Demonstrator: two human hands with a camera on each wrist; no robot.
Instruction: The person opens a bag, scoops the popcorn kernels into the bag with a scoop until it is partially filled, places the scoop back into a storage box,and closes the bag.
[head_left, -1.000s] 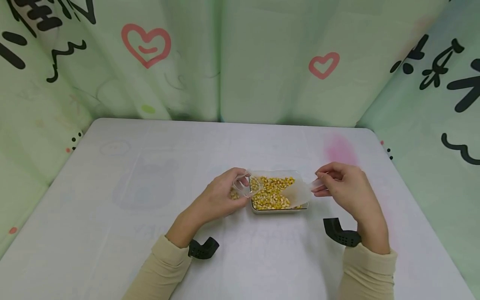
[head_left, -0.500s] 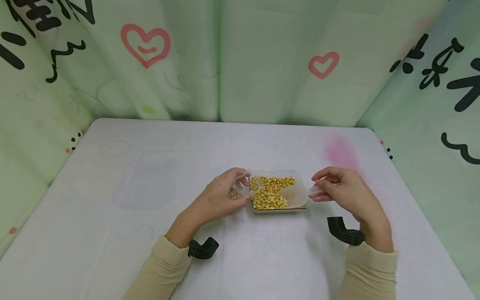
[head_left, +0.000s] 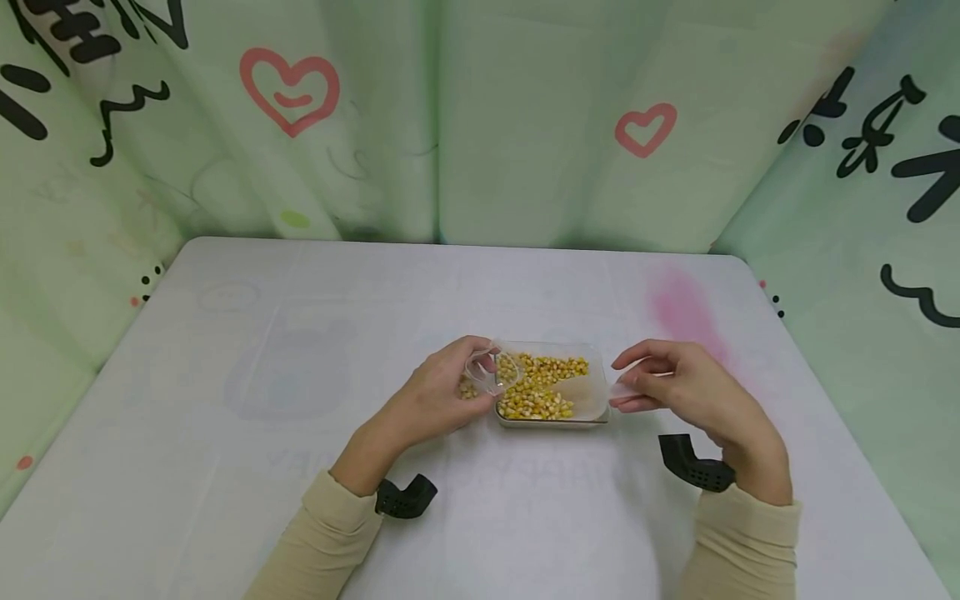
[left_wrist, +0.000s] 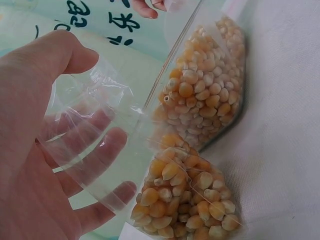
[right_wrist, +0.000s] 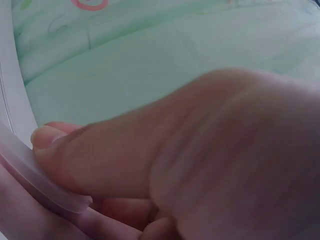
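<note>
Head cam sits up high, angled forward and down over the white table (head_left: 300, 467), far enough back to fit the left hand (head_left: 448, 383), the right hand (head_left: 690, 383) and the green curtain (head_left: 525, 175) behind. Left wrist cam is way closer and rolled sideways, so the tabletop runs up its right edge; it peers past the palm at the clear plastic bag (left_wrist: 187, 200) and the corn container (head_left: 555, 424). Right wrist cam is basically on top of the thumb, facing the curtain past the pale scoop (right_wrist: 22, 162). Head and left wrist share bag and container; head and right wrist share scoop and curtain.
</note>
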